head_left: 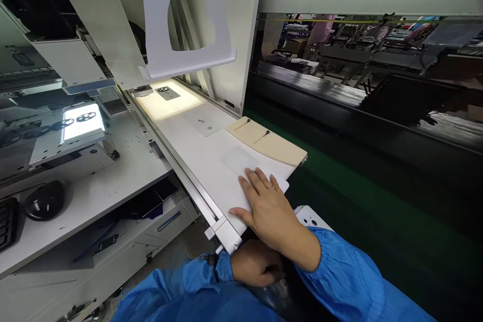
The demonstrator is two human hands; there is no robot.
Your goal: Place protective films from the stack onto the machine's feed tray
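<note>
Head view puts a translucent sheet (234, 158) flat near the close end of a white belt (194, 158), right at the fingertips of the right hand (268, 209). That hand lies palm down, fingers spread, pinching nothing; a pale rounded corner (284, 184) shows beside it (whether this is a separate sheet, I cannot tell). Beneath its wrist the left hand (252, 263) is loosely curled, and whether it holds anything is hidden.

The step in hand seems to be laying or steadying a sheet on the belt; the next move probably calls for lifting the right hand straight up, so nothing is dragged askew.

Counting outward: one sheet by the fingers, one marked sheet (207, 123) farther along, and one grey panel (167, 93) with a black round mark on the lit patch. One cream board (273, 146) carries two dark knobs beside the belt. Above the lit patch hangs one white bracket (156, 20) with a single opening. Leftward, one tabletop (128, 153) bears one black mouse (45, 201) and one bright screen (83, 128).
</note>
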